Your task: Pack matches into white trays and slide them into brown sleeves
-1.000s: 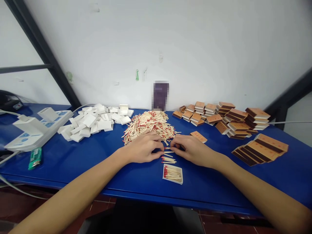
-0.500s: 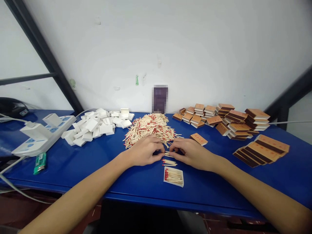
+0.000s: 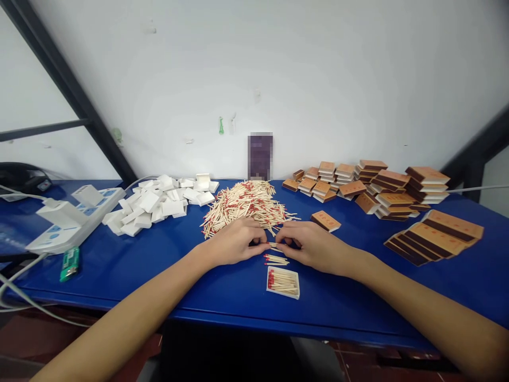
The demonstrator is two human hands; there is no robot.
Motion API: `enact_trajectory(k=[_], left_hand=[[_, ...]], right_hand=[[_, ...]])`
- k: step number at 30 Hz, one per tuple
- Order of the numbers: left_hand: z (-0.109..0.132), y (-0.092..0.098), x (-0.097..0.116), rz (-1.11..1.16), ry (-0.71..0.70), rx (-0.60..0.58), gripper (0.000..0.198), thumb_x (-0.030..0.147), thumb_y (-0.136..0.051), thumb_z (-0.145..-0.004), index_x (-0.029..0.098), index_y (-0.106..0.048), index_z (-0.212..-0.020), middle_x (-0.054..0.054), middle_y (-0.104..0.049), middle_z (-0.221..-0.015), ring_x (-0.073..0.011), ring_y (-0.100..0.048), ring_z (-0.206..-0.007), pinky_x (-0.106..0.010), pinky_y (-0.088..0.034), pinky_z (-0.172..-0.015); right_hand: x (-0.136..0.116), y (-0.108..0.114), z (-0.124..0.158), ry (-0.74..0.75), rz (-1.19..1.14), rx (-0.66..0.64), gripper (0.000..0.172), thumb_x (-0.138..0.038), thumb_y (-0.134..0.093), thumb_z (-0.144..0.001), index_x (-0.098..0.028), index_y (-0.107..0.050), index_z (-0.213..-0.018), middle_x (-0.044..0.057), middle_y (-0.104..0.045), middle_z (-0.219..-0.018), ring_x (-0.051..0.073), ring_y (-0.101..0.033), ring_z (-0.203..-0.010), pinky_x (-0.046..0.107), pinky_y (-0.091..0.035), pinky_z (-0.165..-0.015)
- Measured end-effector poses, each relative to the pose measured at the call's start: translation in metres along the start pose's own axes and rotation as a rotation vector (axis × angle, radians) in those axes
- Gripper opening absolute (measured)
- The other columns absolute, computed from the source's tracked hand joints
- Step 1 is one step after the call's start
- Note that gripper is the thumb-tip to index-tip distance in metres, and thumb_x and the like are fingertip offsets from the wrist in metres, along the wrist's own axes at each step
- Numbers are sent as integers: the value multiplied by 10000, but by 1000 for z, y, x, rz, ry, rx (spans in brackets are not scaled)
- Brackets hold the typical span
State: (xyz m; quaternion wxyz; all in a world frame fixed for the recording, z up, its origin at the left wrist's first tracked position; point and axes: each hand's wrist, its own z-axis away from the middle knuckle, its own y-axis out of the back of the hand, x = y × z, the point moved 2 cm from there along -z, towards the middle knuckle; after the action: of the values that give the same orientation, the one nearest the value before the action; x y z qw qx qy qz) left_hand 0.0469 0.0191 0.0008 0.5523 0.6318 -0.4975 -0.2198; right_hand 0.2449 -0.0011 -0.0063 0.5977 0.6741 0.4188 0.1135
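Note:
My left hand (image 3: 242, 241) and my right hand (image 3: 308, 246) face each other in front of a large heap of loose matches (image 3: 250, 204). Between their fingertips lie a few matches (image 3: 273, 245), pinched from both ends. Just nearer to me, a small row of matches (image 3: 277, 260) rests on the blue table (image 3: 230, 302), red heads to the left. Below that sits a white matchbox tray (image 3: 283, 293) holding many matches, their heads also on the left side. The fingertips of both hands partly hide the matches they grip.
White empty trays (image 3: 149, 201) are piled at the left. Matchboxes (image 3: 392, 199) stand in stacks at the right, with flat sleeves (image 3: 437, 236) fanned before them and one matchbox (image 3: 326, 221) apart. A power strip (image 3: 75, 223) and green lighter (image 3: 70, 263) lie far left.
The view has shifted slightly. Both hands stay at the same spot, the right fingers now closer together around the matches. The row and the filled tray look unchanged.

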Motion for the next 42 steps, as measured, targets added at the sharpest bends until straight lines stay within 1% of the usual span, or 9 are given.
enact_trajectory(k=[6,14,21,25,30,33,35,39,42], left_hand=[[0,0,0,10,9,-19,188,261,-558,-945,149,-635,-815,-11,-592,-756,-128,-526,-688,-246,-391,-655],[-1,0,2,-54,-42,5,224,261,-522,-963,144,-645,-818,-24,-593,-771,-143,-537,-725,-261,-408,-690],[1,5,3,-136,-75,19,218,271,-527,-958,155,-664,-835,-19,-605,-761,-149,-543,-718,-284,-407,-710],[2,10,4,-166,-62,26,204,261,-527,-949,156,-662,-838,-17,-601,-760,-151,-541,-721,-289,-405,-716],[3,15,5,-156,-45,18,197,256,-515,-953,158,-660,-864,-24,-604,-779,-152,-544,-735,-285,-405,-728],[3,15,5,-152,-43,1,204,266,-511,-955,160,-665,-874,-25,-603,-779,-154,-546,-738,-288,-401,-728],[3,14,5,-148,-40,-7,214,276,-506,-959,162,-669,-879,-22,-600,-772,-153,-542,-733,-288,-397,-720],[3,14,5,-155,-30,-13,240,291,-486,-967,164,-670,-880,-22,-596,-773,-153,-540,-731,-295,-400,-727],[3,14,6,-146,-30,-16,248,301,-480,-970,166,-669,-885,-24,-597,-779,-157,-545,-746,-298,-404,-739]], right_hand=[[0,-1,-1,18,-5,-6,144,-239,-546,-931,-178,-633,-834,12,-576,-737,138,-514,-671,257,-368,-622],[0,0,-3,26,-43,3,179,-307,-568,-931,-179,-633,-823,-5,-541,-708,129,-485,-649,256,-349,-617],[-1,1,-3,21,-51,5,155,-281,-576,-920,-176,-628,-818,-13,-532,-689,124,-475,-636,255,-338,-609],[-5,4,-2,29,-65,-17,138,-270,-583,-910,-178,-645,-828,-8,-540,-703,128,-487,-648,260,-347,-623],[-9,11,-1,24,-118,-70,220,-386,-590,-921,-185,-660,-867,-2,-542,-740,136,-493,-670,270,-362,-640],[-9,15,0,7,-152,-121,297,-485,-629,-887,-190,-660,-902,0,-558,-768,141,-499,-686,271,-370,-641],[-8,17,1,-3,-167,-142,317,-505,-645,-870,-192,-660,-912,3,-573,-787,144,-506,-698,272,-374,-643],[-8,16,-1,0,-172,-143,276,-458,-672,-853,-188,-656,-909,9,-582,-804,147,-515,-713,273,-382,-653],[-8,13,-2,13,-144,-124,204,-388,-656,-867,-187,-656,-897,4,-562,-780,144,-507,-699,274,-383,-656]])
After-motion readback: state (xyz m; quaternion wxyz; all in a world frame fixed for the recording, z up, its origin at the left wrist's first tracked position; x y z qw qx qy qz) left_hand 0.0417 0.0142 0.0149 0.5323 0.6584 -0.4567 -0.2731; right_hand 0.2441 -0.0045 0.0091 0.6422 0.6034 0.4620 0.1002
